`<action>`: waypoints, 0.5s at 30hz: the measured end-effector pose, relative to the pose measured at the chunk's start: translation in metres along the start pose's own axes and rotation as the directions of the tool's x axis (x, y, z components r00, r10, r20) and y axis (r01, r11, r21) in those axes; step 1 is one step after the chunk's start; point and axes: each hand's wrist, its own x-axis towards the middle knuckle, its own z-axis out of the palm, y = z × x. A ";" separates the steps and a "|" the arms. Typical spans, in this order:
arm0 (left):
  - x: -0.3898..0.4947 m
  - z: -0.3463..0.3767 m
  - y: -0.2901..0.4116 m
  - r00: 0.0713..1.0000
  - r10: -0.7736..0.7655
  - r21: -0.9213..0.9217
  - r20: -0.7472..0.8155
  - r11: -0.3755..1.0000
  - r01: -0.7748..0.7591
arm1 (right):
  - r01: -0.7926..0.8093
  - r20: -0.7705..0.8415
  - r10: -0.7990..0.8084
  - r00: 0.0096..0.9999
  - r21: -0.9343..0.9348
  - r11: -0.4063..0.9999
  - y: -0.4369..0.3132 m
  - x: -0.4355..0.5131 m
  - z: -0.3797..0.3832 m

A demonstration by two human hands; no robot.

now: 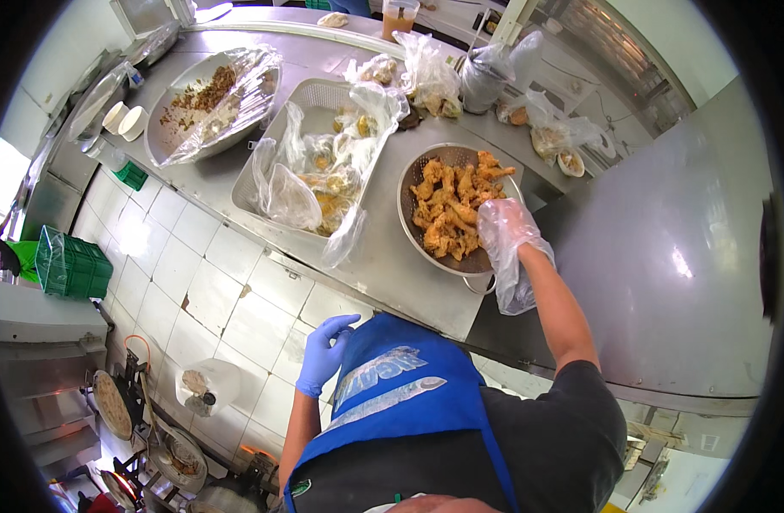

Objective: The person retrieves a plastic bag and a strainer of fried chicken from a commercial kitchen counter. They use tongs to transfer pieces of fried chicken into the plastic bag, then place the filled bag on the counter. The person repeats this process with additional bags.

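Observation:
A round metal colander (410, 238) on the steel counter holds a heap of fried chicken pieces (453, 205), several of them drumsticks. My right hand (504, 221), inside a loose clear plastic bag (517, 282), reaches over the colander's right rim and touches the chicken. The plastic and my hand's own back hide the fingertips, so any grip on a piece cannot be made out. My left hand (324, 353), in a blue glove, hangs beside my blue apron (392, 378) near the counter's front edge. It holds nothing, its fingers loosely bent and apart from the thumb.
Left of the colander stands a perforated plastic crate (248, 192) with filled clear bags. Beyond it is a large metal bowl (155, 128) of brown crumbly food, partly under plastic film. More bagged food (430, 83) lines the counter's back. A steel surface (655, 256) rises at right.

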 end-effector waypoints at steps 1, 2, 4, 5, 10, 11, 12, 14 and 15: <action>0.002 0.000 0.004 1.000 -0.012 0.000 0.006 1.000 0.012 | -0.037 0.018 0.037 0.999 0.019 0.999 0.001 0.001 -0.007; 0.008 0.003 0.004 1.000 0.011 -0.020 0.025 1.000 -0.010 | -0.156 0.050 0.156 0.986 0.580 0.800 0.061 0.012 0.027; 0.015 0.004 0.001 0.999 0.043 -0.043 0.032 0.998 -0.041 | -0.069 0.054 0.074 0.996 0.974 0.217 0.131 0.025 0.049; 0.015 0.000 0.004 0.999 0.042 -0.022 0.028 0.999 -0.042 | -0.016 0.028 -0.134 0.991 0.996 0.087 0.139 0.032 0.043; 0.010 -0.010 0.004 1.000 0.027 0.001 -0.008 1.000 -0.027 | 0.161 -0.297 0.224 0.928 0.864 0.477 -0.056 -0.013 -0.090; 0.008 -0.011 -0.003 1.000 0.002 -0.011 -0.008 1.000 -0.002 | 0.248 -0.358 0.139 0.923 0.832 0.497 -0.057 -0.019 -0.097; 0.007 -0.008 -0.002 1.000 -0.003 -0.023 0.001 1.000 0.003 | 0.328 -0.414 0.059 0.909 0.794 0.512 -0.056 -0.029 -0.106; 0.006 -0.007 -0.002 1.000 -0.013 -0.039 0.001 0.999 0.013 | 0.158 -0.173 -0.028 0.985 0.947 -0.279 -0.009 0.000 -0.093; 0.004 -0.006 -0.005 1.000 -0.024 -0.047 -0.002 0.999 0.024 | 0.036 -0.094 -0.105 0.990 0.889 -0.457 0.007 0.013 -0.088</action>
